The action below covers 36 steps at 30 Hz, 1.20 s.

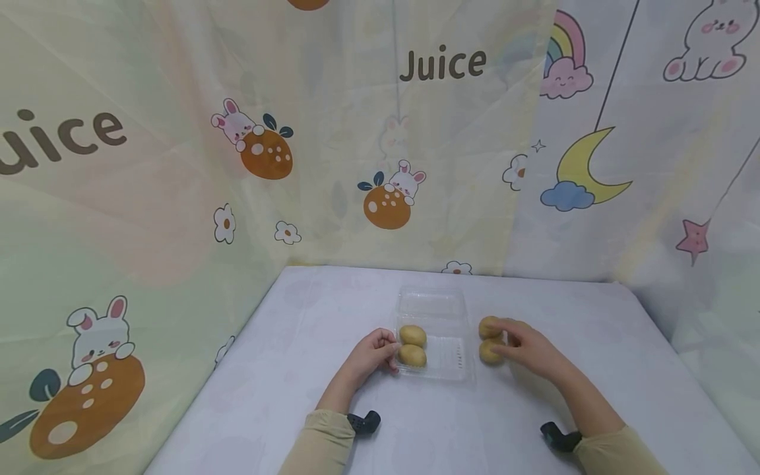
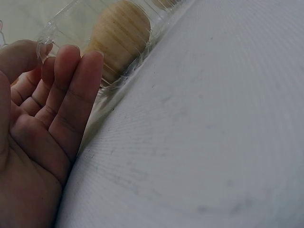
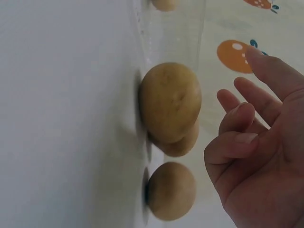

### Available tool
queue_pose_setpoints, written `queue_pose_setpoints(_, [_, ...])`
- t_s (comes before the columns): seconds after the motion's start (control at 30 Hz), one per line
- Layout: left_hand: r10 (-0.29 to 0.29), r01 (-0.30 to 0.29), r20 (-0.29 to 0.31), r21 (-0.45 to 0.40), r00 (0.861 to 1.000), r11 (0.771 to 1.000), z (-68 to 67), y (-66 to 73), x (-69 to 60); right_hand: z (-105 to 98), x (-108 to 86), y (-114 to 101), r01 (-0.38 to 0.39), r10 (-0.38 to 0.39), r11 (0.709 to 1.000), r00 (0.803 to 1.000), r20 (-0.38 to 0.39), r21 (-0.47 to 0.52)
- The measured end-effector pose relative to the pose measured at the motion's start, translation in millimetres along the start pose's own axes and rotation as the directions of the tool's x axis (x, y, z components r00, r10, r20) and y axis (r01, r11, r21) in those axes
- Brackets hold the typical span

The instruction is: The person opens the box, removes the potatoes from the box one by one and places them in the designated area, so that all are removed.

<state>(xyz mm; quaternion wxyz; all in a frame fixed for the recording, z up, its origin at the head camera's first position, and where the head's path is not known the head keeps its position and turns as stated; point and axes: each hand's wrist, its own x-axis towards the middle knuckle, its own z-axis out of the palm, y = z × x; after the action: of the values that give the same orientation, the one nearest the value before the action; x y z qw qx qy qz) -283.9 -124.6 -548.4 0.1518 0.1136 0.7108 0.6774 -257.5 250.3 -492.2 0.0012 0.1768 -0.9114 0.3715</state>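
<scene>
A clear plastic clamshell box (image 1: 442,361) lies on the table with its lid laid back. Two potatoes, a rear one (image 1: 412,336) and a front one (image 1: 412,356), sit in its left side. My left hand (image 1: 374,353) pinches the box's left rim between thumb and finger; the left wrist view shows the plastic edge (image 2: 46,40) at the thumb tip. Right of the box, my right hand (image 1: 531,346) hovers over loose potatoes, its fingers loosely bent and apart from them. In the right wrist view a near potato (image 3: 171,102) partly covers another (image 3: 183,142), and a third (image 3: 172,191) lies beside them.
A white cloth covers the table (image 1: 249,402). Printed curtains (image 1: 332,132) hang behind and along both sides. A black strap-on device (image 1: 364,423) sits at the left wrist and another (image 1: 560,437) at the right.
</scene>
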Motion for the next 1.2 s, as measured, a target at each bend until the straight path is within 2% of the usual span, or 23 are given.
queue_pose_setpoints(0.13, [0.002, -0.002, 0.005, -0.009, 1.0, 1.0, 0.0, -1.3, 0.2, 2, 7.6, -12, 0.02, -0.021, 1.0, 0.999, 0.025, 0.019])
queue_pose_setpoints(0.37, [0.003, -0.003, 0.013, -0.012, 1.0, 1.0, -0.5, -2.7, 0.7, 7, 22.5, -30, -0.063, 0.067, 0.995, 0.996, 0.06, -0.078])
queue_pose_setpoints(0.67, [-0.005, 0.005, 0.002, -0.002, 1.0, 1.0, -0.4, -2.1, 0.9, 14, 45.1, -49, -0.065, 0.067, 0.998, 0.985, 0.162, -0.022])
queue_pose_setpoints(0.93, [-0.001, 0.001, 0.008, -0.003, 1.0, 1.0, -0.6, -2.2, 1.2, 23, 64.9, -58, -0.073, 0.047, 0.993, 0.966, 0.255, 0.092])
queue_pose_setpoints(1.2, [0.0, 0.0, 0.014, -0.001, 1.0, 1.0, -1.7, -3.1, 2.4, 29, 82.2, -65, -0.071, 0.039, 0.994, 0.945, 0.324, 0.088])
